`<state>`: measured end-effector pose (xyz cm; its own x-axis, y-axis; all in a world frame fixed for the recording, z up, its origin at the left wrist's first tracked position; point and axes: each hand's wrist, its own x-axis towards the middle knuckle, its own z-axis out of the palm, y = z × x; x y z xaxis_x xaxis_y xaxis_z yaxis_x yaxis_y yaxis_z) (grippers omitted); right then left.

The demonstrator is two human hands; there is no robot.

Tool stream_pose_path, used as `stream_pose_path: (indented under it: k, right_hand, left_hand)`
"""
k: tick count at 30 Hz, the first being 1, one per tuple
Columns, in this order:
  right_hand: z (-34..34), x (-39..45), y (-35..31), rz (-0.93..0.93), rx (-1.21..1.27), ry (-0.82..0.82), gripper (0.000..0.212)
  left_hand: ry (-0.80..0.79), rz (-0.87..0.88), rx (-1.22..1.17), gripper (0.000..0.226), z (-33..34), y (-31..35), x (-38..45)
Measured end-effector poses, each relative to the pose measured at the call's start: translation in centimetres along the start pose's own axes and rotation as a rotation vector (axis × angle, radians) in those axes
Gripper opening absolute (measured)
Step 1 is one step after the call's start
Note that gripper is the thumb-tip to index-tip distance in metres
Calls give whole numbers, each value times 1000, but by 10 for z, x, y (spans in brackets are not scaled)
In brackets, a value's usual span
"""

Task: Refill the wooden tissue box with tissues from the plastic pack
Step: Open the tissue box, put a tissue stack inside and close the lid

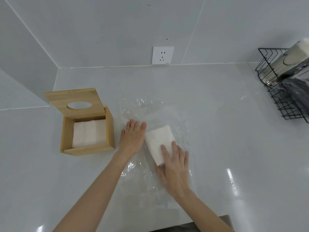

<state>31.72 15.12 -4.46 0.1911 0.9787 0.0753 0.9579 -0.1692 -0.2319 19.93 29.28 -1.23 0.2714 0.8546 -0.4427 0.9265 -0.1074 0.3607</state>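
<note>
The stack (158,144) of white tissues lies on the clear plastic pack (155,114), which is spread flat on the counter (217,114). Its long axis runs from the far left to the near right, slanting toward the person. The right hand (173,166) covers the near end — fingers spread over the top, thumb apparently along the near-left side, so it looks to be taking hold rather than lifting; a firm clasp cannot be confirmed. The left hand (133,138) is flat and open, palm down on the plastic, just beside the stack's left long edge and holding nothing.

The box (87,131) stands well to the left of both hands, lid (75,101) tipped back, with some tissues (89,133) already inside. So the stack must travel leftward, past the left hand — the nearer one to the box. The stack's slant does not match the box's opening; it will likely need turning before it drops in.
</note>
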Motion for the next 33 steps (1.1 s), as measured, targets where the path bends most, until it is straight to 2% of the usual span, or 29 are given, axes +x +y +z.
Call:
stream_pose_path:
  k: [6, 10, 14, 19, 27, 30, 33]
  right_hand:
    - [-3, 11, 5, 17, 19, -38, 58]
    - [-5, 50, 19, -16, 70, -98, 57]
    - [-7, 84, 20, -27, 107, -138, 58]
    - [-9, 84, 13, -31, 191, -178, 56]
    - [-19, 38, 20, -68, 217, -291, 51]
    - [-24, 31, 20, -64, 241, -298, 51]
    - [-27, 36, 15, -9, 250, -316, 61]
  left_hand:
    - [45, -33, -92, 55, -3, -4, -10]
    - [135, 43, -94, 54, 1, -7, -31]
    - [49, 130, -162, 57, 13, -9, -40]
    - [-47, 60, -396, 51, 11, -8, -35]
    - [-34, 5, -606, 44, -7, 6, -35]
    - [-46, 57, -481, 49, -5, 10, -39]
    - [62, 72, -271, 50, 0, 8, -40]
